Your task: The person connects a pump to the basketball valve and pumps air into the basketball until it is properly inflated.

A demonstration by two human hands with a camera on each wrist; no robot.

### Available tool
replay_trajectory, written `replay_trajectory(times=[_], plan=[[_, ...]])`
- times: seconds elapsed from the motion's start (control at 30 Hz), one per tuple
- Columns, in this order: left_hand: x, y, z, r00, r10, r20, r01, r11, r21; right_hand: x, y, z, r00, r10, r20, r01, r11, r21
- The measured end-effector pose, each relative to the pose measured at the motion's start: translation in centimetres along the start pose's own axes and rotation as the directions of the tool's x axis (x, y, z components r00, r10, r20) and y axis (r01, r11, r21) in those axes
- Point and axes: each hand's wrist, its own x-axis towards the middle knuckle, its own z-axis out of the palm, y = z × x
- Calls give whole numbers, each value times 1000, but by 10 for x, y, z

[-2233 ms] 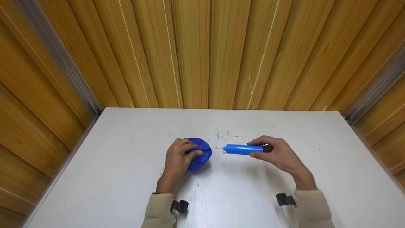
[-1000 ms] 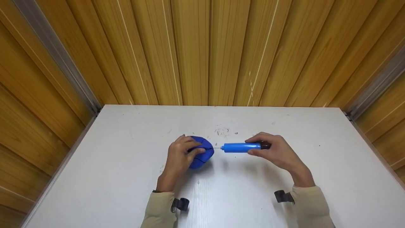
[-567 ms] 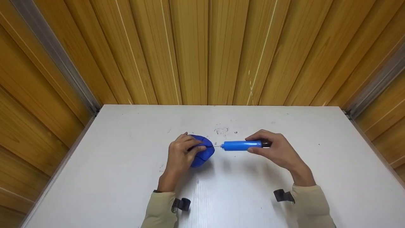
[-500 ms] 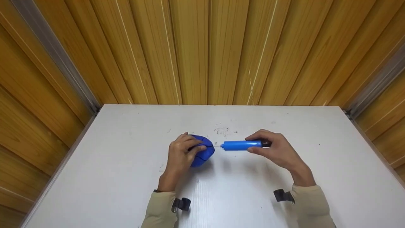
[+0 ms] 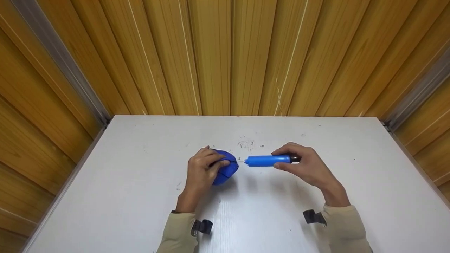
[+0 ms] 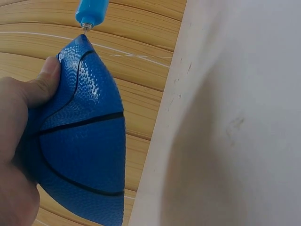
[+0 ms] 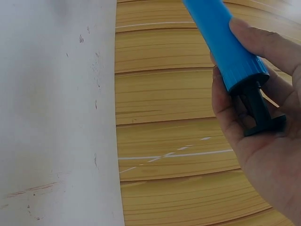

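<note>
A deflated blue ball with black seam lines (image 5: 226, 173) is gripped by my left hand (image 5: 202, 170), fingers and thumb pinching its skin above the table. In the left wrist view the ball (image 6: 89, 141) looks collapsed, its top drawn to a peak. My right hand (image 5: 306, 163) holds a blue hand pump (image 5: 265, 161) level by its rear end. The pump's thin needle (image 5: 240, 161) reaches the ball's right side; how deep it sits is hidden. From the right wrist view, the pump's black plunger handle (image 7: 258, 110) sticks out a short way towards my palm.
Below both hands lies a white table (image 5: 140, 196) with dark scuff marks. Wood-patterned panels (image 5: 211, 59) rise behind its far edge and at both sides. A black wrist mount (image 5: 203, 226) sits on each sleeve.
My right hand has brought the pump left, closing the gap between needle and ball. The ball has shifted slightly right and away from me. Over the last half second little has moved.
</note>
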Motion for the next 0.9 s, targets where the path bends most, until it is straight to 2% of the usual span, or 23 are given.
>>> replay_trajectory(times=[0.47, 0.73, 0.9], plan=[[-1, 0, 4, 1000, 9, -28, -10, 1000, -22, 1, -1, 4, 1000, -8, -1, 8, 1000, -4], [-4, -1, 7, 998, -60, -34, 57, 995, -85, 1, 1, 2, 1000, -12, -17, 12, 1000, 0], [-7, -6, 10, 995, -101, 16, 102, 988, -114, 0, 3, -1, 999, -15, -37, 15, 1000, 3]])
